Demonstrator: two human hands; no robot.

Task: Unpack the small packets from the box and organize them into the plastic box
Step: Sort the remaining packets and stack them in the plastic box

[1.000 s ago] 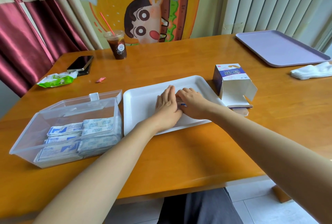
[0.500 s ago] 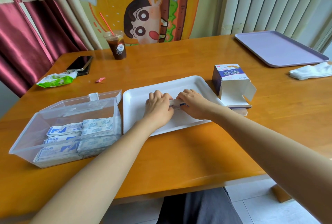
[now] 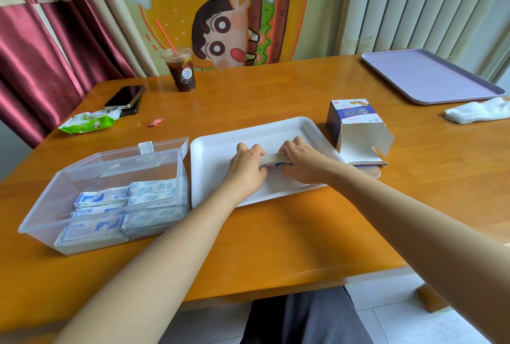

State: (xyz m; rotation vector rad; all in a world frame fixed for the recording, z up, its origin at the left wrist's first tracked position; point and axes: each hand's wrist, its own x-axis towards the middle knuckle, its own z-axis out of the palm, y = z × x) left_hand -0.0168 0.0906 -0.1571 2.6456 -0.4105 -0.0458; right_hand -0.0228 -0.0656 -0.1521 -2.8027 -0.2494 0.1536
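My left hand [image 3: 245, 170], fingers curled, grips left end of packet stack [image 3: 273, 160]; my right hand [image 3: 300, 163], curled likewise, grips right end. Left of hands: plastic box [image 3: 41, 222], lid open, sorted packets [image 3: 110, 205] in rows at near side. Middle: stack edge-up over white tray [image 3: 215, 150]. Right: cardboard box [image 3: 356, 128], open. Step, I judge: squaring stack. Squeeze ends evenly, tap edges flush, then carry whole to plastic box's bare far part.

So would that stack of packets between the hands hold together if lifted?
Probably only while squeezed: the stack is separate thin packets, with left hand and right hand gripping its ends. Flat and seemingly light, they would likely slide apart, not roll.
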